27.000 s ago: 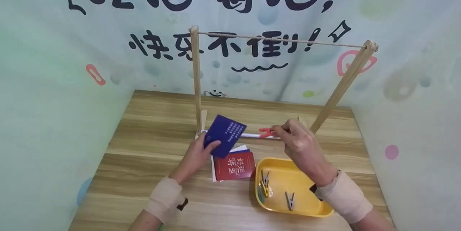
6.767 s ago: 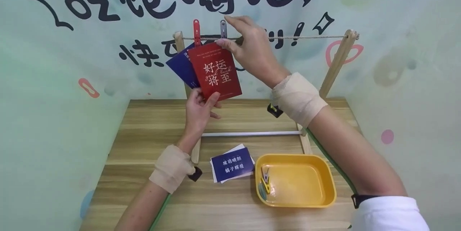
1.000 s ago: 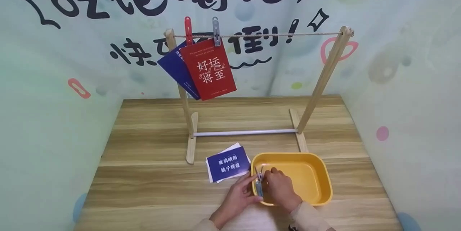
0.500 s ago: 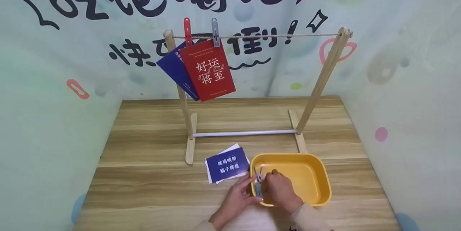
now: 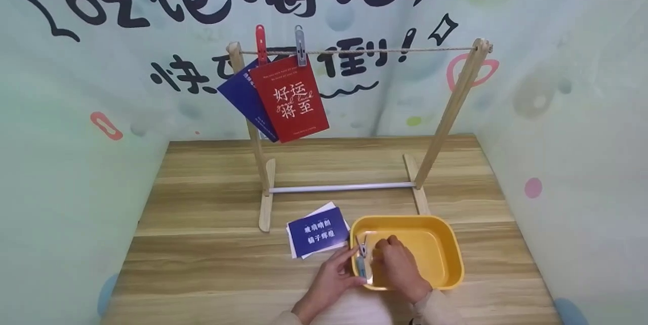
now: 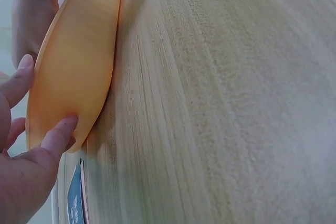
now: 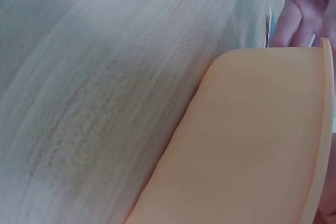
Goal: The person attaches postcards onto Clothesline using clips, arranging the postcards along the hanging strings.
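Observation:
In the head view my left hand (image 5: 329,282) is at the near left corner of a yellow plastic tray (image 5: 443,249). The left wrist view shows one digit pressed to the tray's outer wall (image 6: 73,61) and another at its rim, gripping that edge. Inside the tray's left end lie a grey clothespin (image 5: 362,249) and a teal clothespin (image 5: 361,267). My right hand (image 5: 402,269) is inside the tray just right of them, fingers curled downward. Its fingertips are hidden, so whether they pinch anything cannot be seen. The tray wall (image 7: 247,129) fills much of the right wrist view.
Behind the tray stands a wooden frame (image 5: 448,112) with a string across its top. A red clothespin (image 5: 261,44) and a grey clothespin (image 5: 300,44) hold a blue card (image 5: 248,99) and a red card (image 5: 291,105). A stack of cards (image 5: 311,231) lies left of the tray.
The red card, held at the line 6.8 seconds ago, now hangs there. Both hands have come down to the tray. Over the last half second my right hand has shifted slightly right.

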